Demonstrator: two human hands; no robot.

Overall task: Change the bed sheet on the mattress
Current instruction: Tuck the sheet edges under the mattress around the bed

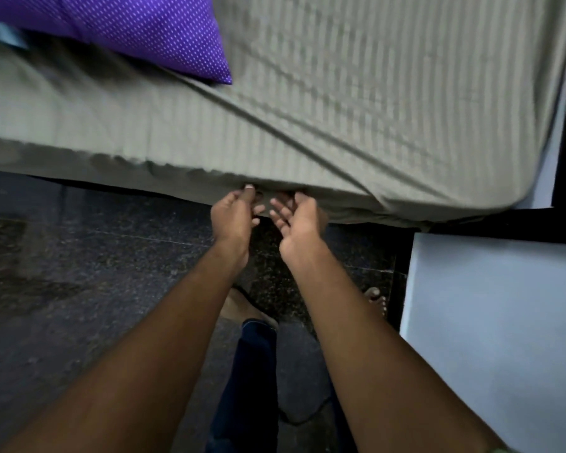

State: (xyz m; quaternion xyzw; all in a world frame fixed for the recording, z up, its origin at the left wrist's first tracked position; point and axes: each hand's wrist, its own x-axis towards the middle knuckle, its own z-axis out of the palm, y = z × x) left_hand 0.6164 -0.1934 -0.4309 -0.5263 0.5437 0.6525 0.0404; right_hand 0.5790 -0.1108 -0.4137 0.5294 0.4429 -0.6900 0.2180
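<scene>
An olive-grey striped bed sheet (356, 103) covers the mattress and hangs over its near side. Both my hands are at that hanging edge, close together, just left of the mattress's near right corner (490, 191). My left hand (234, 212) has its thumb raised against the fabric and its fingers curled, pinching the sheet's lower hem. My right hand (296, 215) is turned palm up with relaxed fingers touching the hem from below; its thumb tip disappears under the fabric. A long diagonal crease runs across the sheet toward the corner.
A purple dotted pillow (138, 27) lies on the bed at the upper left. A dark speckled stone floor (79, 273) lies below, with my bare feet and dark trousers (252, 371). A pale blue wall (504, 322) stands close on the right.
</scene>
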